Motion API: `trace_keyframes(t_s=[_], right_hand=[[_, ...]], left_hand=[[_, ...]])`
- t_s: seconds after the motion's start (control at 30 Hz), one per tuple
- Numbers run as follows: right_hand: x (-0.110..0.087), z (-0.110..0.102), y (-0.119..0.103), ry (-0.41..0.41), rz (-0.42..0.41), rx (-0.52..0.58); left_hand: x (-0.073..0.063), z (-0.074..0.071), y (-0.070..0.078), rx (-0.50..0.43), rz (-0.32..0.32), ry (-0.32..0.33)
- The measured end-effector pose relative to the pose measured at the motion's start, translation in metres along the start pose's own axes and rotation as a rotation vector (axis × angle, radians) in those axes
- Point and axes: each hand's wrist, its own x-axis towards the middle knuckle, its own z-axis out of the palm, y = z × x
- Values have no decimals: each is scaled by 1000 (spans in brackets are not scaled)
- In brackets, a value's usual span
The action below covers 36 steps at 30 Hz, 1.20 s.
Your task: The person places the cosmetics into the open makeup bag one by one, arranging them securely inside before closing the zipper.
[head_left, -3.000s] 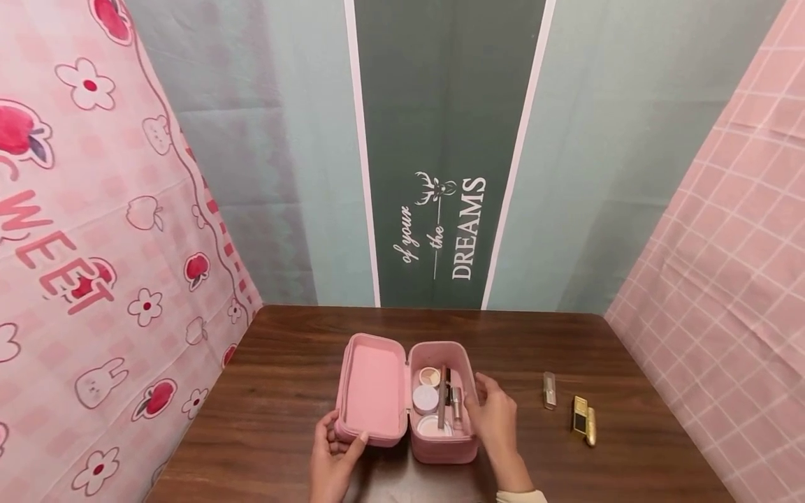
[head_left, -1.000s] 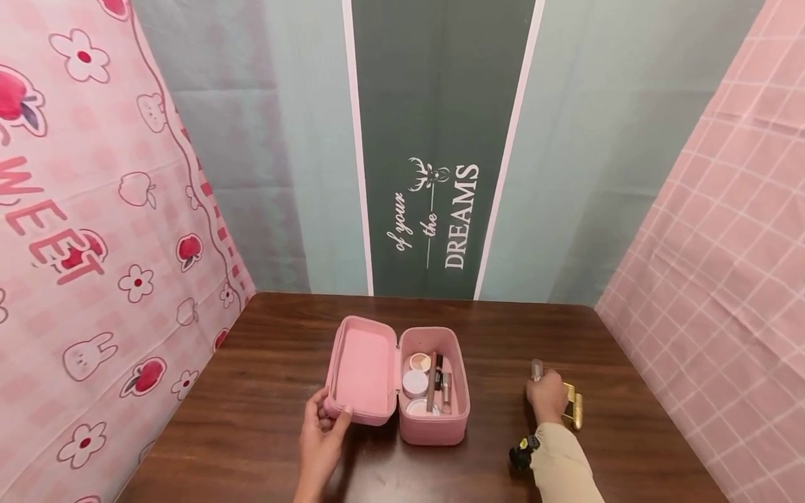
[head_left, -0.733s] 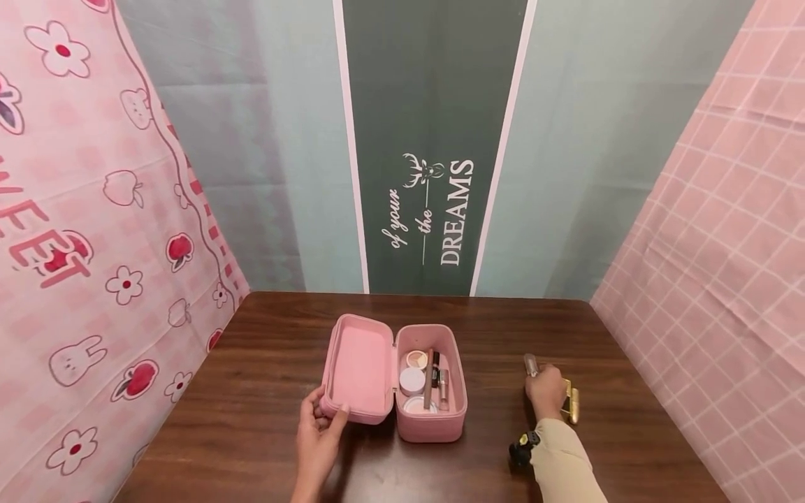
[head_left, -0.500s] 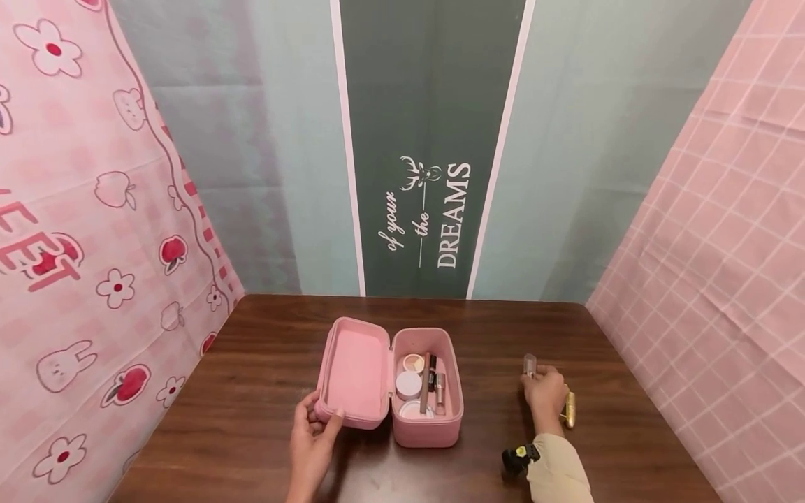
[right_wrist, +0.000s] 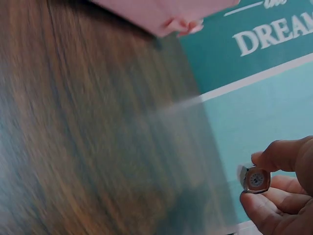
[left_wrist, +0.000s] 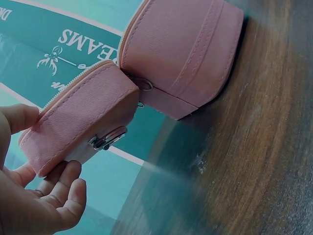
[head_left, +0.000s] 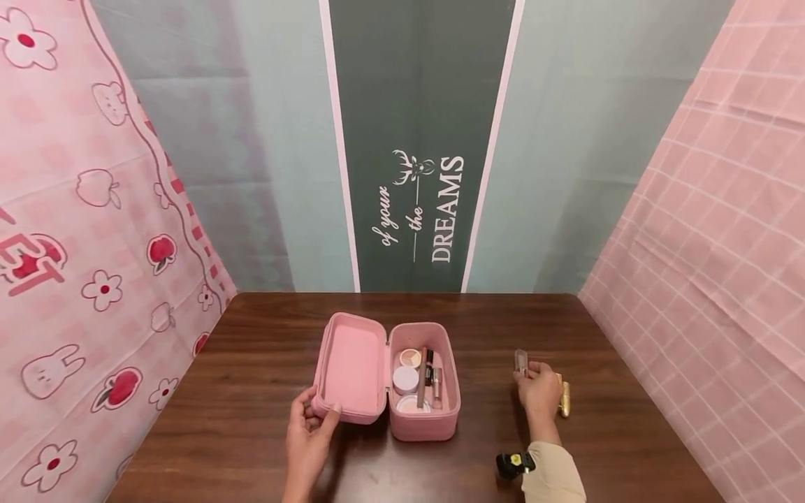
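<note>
In the head view, the left hand (head_left: 306, 436) grips the near left corner of the lid (head_left: 354, 367) of a pink case, thumb on the rim and fingers curled at the outer side. The lid is folded out to the left of the box (head_left: 424, 425), joined along their shared edge, on a dark wooden table (head_left: 264, 342). Inside the box, a round palette (head_left: 411, 358), a white-lidded jar (head_left: 405, 379) and a white round container (head_left: 407, 404) line the left side; a slim brown stick (head_left: 422, 377), a black tube (head_left: 430, 363) and a pinkish tube (head_left: 437, 392) lie to their right. Well to the right of the box, the right hand (head_left: 539, 395) pinches a small clear-ended tube (head_left: 520, 360); golden items (head_left: 565, 402) lie beside that hand, partly hidden by it. In the left wrist view, the thumb presses the lid's zipped edge while curled fingers support its outer side, near a silver-coloured fitting (left_wrist: 108, 139); a metal ring (left_wrist: 144, 84) hangs by the joint. In the right wrist view, thumb and fingers close around the clear-ended tube, its end facing the camera and bearing a round label, too small to read.
</note>
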Motion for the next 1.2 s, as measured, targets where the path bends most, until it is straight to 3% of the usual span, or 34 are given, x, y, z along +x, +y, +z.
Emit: trace_keyframes(t_s=[0.2,0.57,0.83,1.2], right_hand=[[-21,-9,-16,30,-72,36],[-52,-24,-58,-41,-27,52],[-62,-21,-77,-32,-94,85],[-70,-11,-95,-20,-180,114]], left_hand=[[0,2,-1,-8,13,5],[-3,1,-5,-25,-37,-10],[-5,3,3,-55,-28,5],[-8,2,1,-57,-47,-1]])
